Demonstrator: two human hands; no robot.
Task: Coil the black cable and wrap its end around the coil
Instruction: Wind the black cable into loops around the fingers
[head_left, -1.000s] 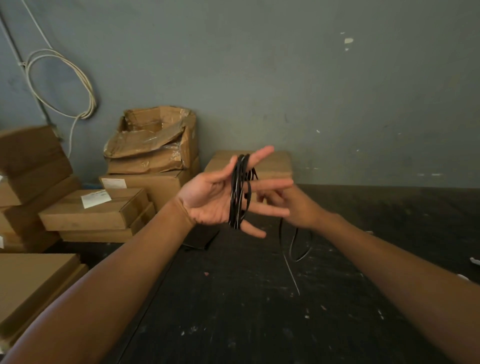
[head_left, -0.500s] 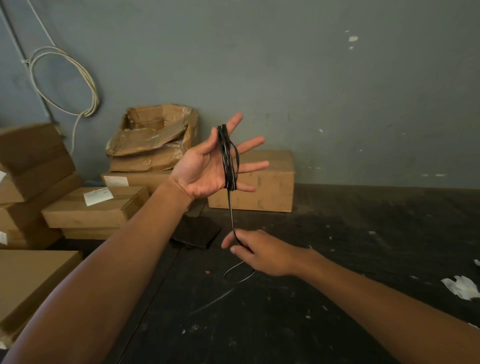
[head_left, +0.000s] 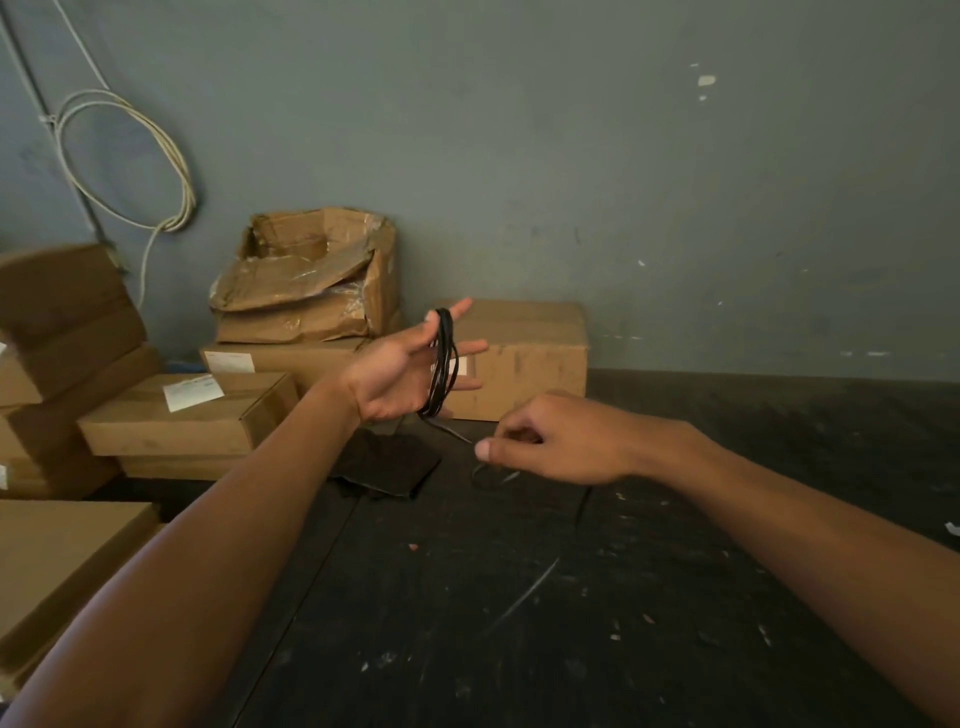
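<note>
The thin black cable (head_left: 441, 364) is wound in several narrow loops around the spread fingers of the person's left hand (head_left: 402, 376), held up in the air with the palm open and facing sideways. The coil hangs upright across the fingers, from the forefinger down to the heel of the palm. From the bottom of the coil a free length runs down and to the right to the right hand (head_left: 550, 441), which is loosely curled with thumb and fingertips pinched on the strand. Below that hand a small slack loop of cable hangs; more of it trails faintly, blurred, over the floor.

The dark, scuffed floor (head_left: 571, 623) carries pale flecks and scraps. A flat piece of black material (head_left: 387, 467) lies on it below the left wrist. Directly behind the left hand stands a closed brown cardboard box (head_left: 535, 358) against the grey-green painted wall (head_left: 623, 182). To its left, a torn, crumpled brown carton (head_left: 306, 280) sits on stacked flat labelled cardboard boxes (head_left: 192, 415). Further cardboard boxes fill the floor's left edge. A looped white cable (head_left: 124, 161) hangs on the wall at upper left.
</note>
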